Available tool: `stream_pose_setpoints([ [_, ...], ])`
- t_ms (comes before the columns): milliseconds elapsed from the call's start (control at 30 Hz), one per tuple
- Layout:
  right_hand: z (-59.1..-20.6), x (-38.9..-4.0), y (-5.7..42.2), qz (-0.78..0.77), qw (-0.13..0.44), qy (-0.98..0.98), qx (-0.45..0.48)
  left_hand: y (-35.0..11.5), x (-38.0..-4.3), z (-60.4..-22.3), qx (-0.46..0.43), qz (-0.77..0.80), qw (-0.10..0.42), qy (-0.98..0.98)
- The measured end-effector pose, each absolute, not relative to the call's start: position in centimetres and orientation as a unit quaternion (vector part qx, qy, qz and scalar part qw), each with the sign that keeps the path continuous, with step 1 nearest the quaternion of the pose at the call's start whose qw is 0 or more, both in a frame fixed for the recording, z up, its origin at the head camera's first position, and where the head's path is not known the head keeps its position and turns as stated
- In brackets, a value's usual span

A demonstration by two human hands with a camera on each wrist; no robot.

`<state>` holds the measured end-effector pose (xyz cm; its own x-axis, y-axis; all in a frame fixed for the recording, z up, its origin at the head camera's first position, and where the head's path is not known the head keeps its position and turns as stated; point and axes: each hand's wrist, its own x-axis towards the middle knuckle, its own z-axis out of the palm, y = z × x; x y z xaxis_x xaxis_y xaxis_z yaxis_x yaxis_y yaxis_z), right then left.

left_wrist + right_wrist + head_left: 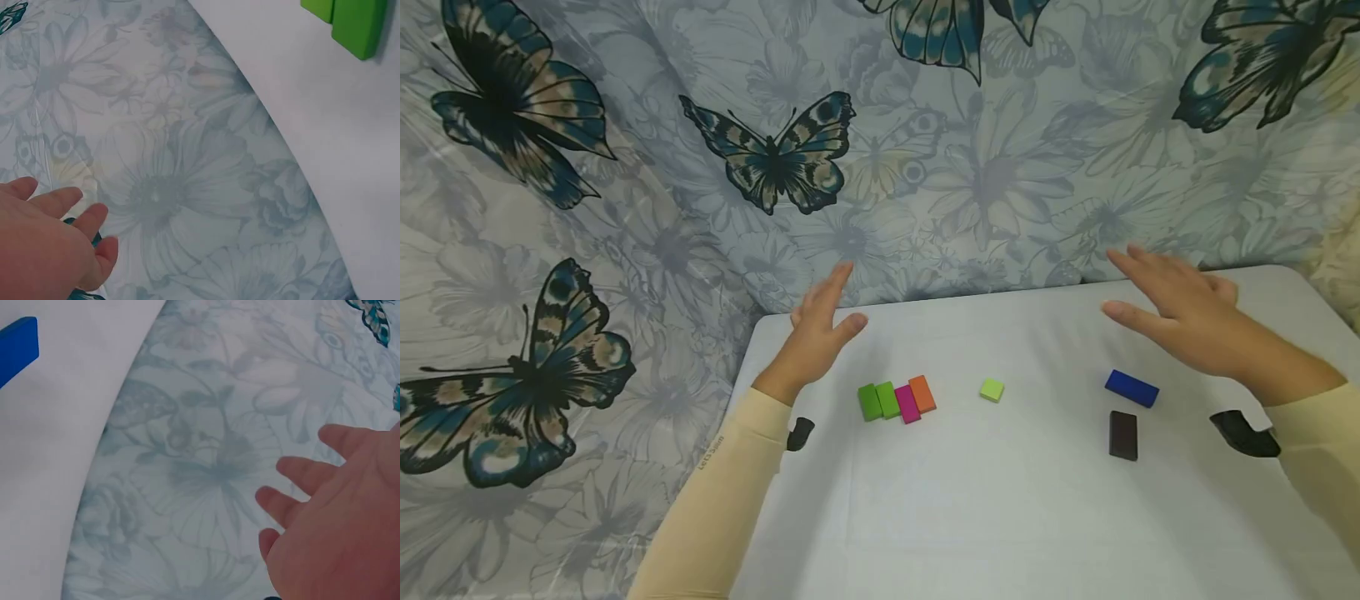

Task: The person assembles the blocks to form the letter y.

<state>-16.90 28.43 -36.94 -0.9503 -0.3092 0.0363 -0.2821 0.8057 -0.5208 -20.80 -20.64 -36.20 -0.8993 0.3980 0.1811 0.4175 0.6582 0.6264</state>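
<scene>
My left hand is raised over the table's left side, thumb apart from the extended fingers, holding nothing. Just beyond it to the right, a row of blocks lies side by side: two green blocks, a magenta block and an orange block. A small lime-green block sits alone in the middle. Over the right side my right hand hovers with fingers extended and nothing in its grasp. Below it in the head view lie a blue block, set at a slant, and a dark brown block.
All the blocks lie on a white table with rounded far corners. Behind and to the left hangs a butterfly-and-flower patterned cloth. Black pieces show at both wrists.
</scene>
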Motion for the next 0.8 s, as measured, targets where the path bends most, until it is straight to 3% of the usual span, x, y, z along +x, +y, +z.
stream_pose_setpoints([
  [300,-38.5,-16.5,28.9,-0.362,0.015,0.914,-0.181,-19.8,-21.2,-37.2,-0.264,-0.545,-0.029,-0.795],
  [500,-39.7,-16.5,29.4,-0.407,0.016,0.892,-0.195,-18.8,-21.0,-38.6,-0.238,-0.652,-0.052,-0.719],
  [800,-41.6,-16.3,30.0,-0.455,0.028,0.871,-0.186,-18.0,-20.5,-41.4,-0.218,-0.713,-0.070,-0.663],
])
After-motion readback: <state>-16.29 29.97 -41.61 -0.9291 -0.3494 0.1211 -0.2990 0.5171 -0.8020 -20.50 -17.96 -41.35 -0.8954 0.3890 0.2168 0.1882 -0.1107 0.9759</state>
